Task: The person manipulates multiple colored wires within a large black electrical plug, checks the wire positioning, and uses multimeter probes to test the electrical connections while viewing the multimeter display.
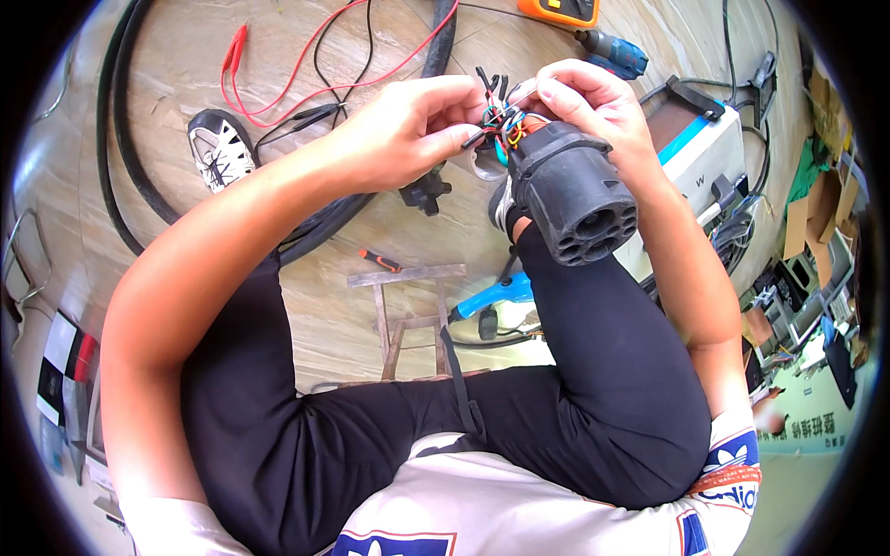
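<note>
A round black charging plug [577, 199] with several pin holes in its face rests about my raised right knee, face toward me. Thin coloured wires [508, 122] come out of its back end, some with black sleeves on their tips. My left hand [431, 130] is closed at the left of this bundle, thumb and fingers pinching wires. On the other side, my right hand [593, 102] pinches a small pale piece among the wires, too small to name. The palm of my right hand lies close to the plug's body.
Thick black cable [120, 120] curves over the floor on the left, by red test leads [240, 56]. Beyond my hands are a drill [616, 54] and an orange meter [561, 9]. A wooden stool [408, 275] bears an orange-handled tool [380, 260]; a white case [705, 157] stands right.
</note>
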Demonstrator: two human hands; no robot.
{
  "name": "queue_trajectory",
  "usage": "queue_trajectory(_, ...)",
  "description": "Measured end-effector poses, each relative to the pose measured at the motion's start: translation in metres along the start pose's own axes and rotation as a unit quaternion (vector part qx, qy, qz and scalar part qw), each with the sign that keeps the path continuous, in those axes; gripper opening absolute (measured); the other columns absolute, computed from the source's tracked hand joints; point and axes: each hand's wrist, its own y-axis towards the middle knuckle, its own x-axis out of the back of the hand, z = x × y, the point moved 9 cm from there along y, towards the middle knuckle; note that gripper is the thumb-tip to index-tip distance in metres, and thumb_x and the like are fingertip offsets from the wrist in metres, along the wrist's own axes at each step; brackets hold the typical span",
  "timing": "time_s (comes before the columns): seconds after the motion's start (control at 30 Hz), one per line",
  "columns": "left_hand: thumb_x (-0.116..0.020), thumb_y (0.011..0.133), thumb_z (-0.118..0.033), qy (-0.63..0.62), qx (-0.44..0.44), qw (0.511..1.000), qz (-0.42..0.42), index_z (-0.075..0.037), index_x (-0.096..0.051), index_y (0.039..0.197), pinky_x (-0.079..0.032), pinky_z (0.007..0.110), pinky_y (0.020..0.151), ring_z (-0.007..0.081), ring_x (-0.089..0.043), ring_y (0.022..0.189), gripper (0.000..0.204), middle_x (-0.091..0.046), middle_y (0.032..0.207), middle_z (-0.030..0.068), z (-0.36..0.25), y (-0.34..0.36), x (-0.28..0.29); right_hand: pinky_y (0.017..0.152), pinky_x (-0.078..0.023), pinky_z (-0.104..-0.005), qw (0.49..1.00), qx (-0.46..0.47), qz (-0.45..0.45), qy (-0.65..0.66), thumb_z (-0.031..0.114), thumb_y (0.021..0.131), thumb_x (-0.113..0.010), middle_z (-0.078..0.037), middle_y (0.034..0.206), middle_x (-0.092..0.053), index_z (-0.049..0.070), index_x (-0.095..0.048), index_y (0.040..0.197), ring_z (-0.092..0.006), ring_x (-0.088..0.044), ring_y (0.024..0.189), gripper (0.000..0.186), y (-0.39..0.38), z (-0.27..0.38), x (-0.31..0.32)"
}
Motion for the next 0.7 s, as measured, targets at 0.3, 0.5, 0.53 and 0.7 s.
queue_trajectory(0.3, -0.056, 0.100, -0.004, -0.022, 0.003, 1.000, 0.013, 0.000, -0.057, 0.113, -0.049, 0.025, 0.087, 0.0059, -0.059, 0.097, 0.013, -0.061, 0.101, 0.0000, 0.0052, 0.0010, -0.0010, 0.083, -0.055, -0.0278, 1.000, 0.005, -0.007, -0.004, 0.017, 0.100, -0.063, -0.007, 0.095, -0.072, 0.001, -0.068, 0.100, -0.0109, -0.067, 0.089, 0.017, -0.0003, -0.0006, 0.0002)
queue_trajectory(0.5, -0.056, 0.100, -0.004, -0.033, 0.001, 0.999, 0.013, 0.000, -0.057, 0.112, -0.049, 0.025, 0.087, 0.0058, -0.059, 0.097, 0.013, -0.061, 0.101, 0.0000, 0.0043, 0.0002, -0.0004, 0.082, -0.055, -0.0272, 1.000, 0.007, -0.010, -0.017, 0.017, 0.099, -0.064, -0.007, 0.095, -0.073, 0.001, -0.069, 0.099, -0.0104, -0.067, 0.088, 0.017, 0.0003, 0.0007, 0.0005)
queue_trajectory(0.53, -0.056, 0.100, -0.004, -0.032, -0.001, 0.999, 0.013, 0.000, -0.057, 0.112, -0.049, 0.025, 0.086, 0.0058, -0.059, 0.097, 0.013, -0.061, 0.101, 0.0001, 0.0037, 0.0001, -0.0002, 0.082, -0.055, -0.0272, 1.000, 0.010, -0.007, -0.022, 0.017, 0.099, -0.064, -0.007, 0.095, -0.073, 0.001, -0.069, 0.099, -0.0104, -0.067, 0.088, 0.017, 0.0007, 0.0012, 0.0007)
queue_trajectory(0.7, -0.056, 0.100, -0.004, -0.031, -0.001, 0.999, 0.014, 0.000, -0.057, 0.112, -0.048, 0.024, 0.085, 0.0059, -0.059, 0.096, 0.013, -0.061, 0.100, 0.0000, 0.0034, 0.0010, -0.0002, 0.082, -0.055, -0.0275, 0.999, 0.017, 0.002, -0.035, 0.017, 0.098, -0.065, -0.007, 0.094, -0.073, 0.000, -0.069, 0.099, -0.0107, -0.067, 0.088, 0.018, 0.0011, 0.0035, 0.0005)
